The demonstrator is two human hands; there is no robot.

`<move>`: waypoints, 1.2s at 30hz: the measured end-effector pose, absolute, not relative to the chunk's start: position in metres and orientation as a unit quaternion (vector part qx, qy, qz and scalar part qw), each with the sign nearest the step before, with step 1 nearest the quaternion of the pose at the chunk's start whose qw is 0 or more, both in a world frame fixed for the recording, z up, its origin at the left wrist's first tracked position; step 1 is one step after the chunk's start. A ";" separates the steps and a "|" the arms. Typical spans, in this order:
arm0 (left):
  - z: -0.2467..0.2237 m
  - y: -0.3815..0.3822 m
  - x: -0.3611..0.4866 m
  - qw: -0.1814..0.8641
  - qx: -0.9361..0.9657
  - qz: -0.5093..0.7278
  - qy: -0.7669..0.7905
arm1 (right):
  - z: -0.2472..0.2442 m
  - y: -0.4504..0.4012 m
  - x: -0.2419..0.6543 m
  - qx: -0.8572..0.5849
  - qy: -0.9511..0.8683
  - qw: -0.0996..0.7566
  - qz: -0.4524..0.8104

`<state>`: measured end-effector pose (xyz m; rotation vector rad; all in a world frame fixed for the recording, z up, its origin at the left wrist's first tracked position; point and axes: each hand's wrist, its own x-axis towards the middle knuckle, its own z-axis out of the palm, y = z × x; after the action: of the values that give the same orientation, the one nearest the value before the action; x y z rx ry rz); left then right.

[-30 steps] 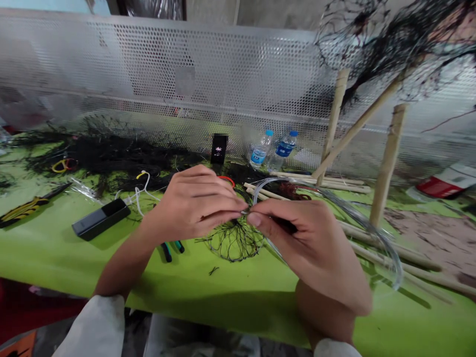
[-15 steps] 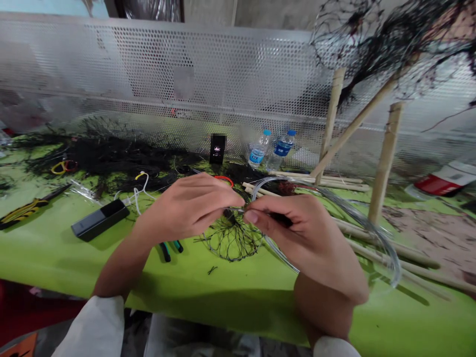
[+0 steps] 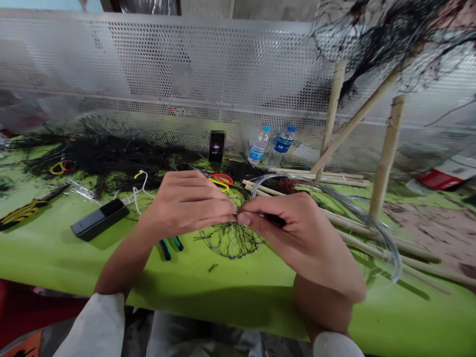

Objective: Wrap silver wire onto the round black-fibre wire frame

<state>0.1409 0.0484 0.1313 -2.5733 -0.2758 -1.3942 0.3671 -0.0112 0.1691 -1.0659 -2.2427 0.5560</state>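
My left hand (image 3: 193, 203) and my right hand (image 3: 293, 228) meet in front of me, fingertips almost touching. Both are closed in a pinch on a thin pale strand (image 3: 232, 232), which hangs down from between them. The fingers cover most of what they hold, so its ends are hidden. Just below and behind the fingertips is a round, net-like piece of knotted black twigs or wire (image 3: 233, 243), partly covered by my hands. A coil of clear, shiny wire or tubing (image 3: 345, 208) loops behind my right hand.
Left lie yellow-black pliers (image 3: 26, 210), a dark power bank (image 3: 99, 218) and green-black handles (image 3: 171, 248). Red-yellow scissors (image 3: 222, 179) lie behind my left hand. Further back are black strands (image 3: 100, 153), a phone (image 3: 216, 147) and two bottles (image 3: 281, 146). Wooden sticks (image 3: 386, 158) stand at right.
My fingertips have shifted slightly left and the right hand's pinch has closed in on the left. The scissors' handles show more now. The view has tilted a little.
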 end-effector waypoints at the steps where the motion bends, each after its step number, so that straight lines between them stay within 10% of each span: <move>1: 0.131 0.049 0.141 0.092 -0.875 -0.467 -0.091 | 0.169 -0.011 0.367 -0.401 -0.843 0.293 0.208; 14: 0.147 0.044 0.139 -0.220 -0.867 -0.424 -0.141 | 0.163 -0.011 0.357 -0.384 -0.862 0.278 0.182; 25: 0.153 0.022 0.142 -0.132 -0.867 -0.427 -0.219 | 0.163 -0.015 0.361 -0.396 -0.850 0.298 0.178; 36: 0.151 0.011 0.149 -0.366 -0.770 -0.439 -0.283 | 0.164 -0.016 0.361 -0.398 -0.838 0.326 0.181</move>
<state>0.1485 0.0107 0.1514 -3.2215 -1.1812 -1.8348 0.3608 -0.0163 0.1645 -1.0416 -2.1960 0.4753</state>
